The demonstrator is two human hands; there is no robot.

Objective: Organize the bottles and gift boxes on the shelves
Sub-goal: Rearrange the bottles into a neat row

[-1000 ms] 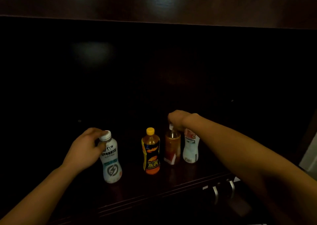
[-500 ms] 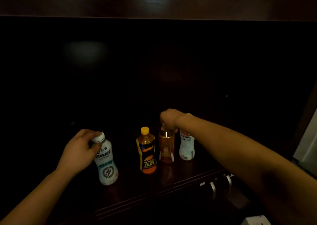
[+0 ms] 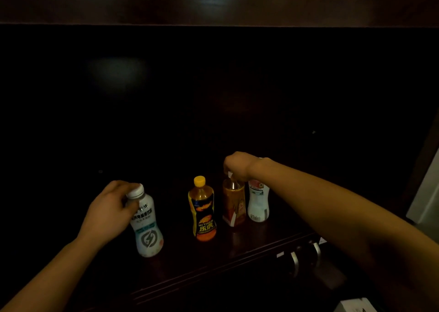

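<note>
Two hands point(image 3: 108, 213) on two bottles point(image 3: 147, 231)

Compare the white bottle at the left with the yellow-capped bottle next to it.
Colour: the white bottle has a white body, a white cap and a grey lightning emblem; the yellow-capped bottle holds orange liquid behind a dark label.
Handling: the left hand grips the white bottle at its neck; the yellow-capped bottle stands untouched.
Place: the white bottle stands nearer the shelf's front edge.
Both stand capped on the dark shelf.
</note>
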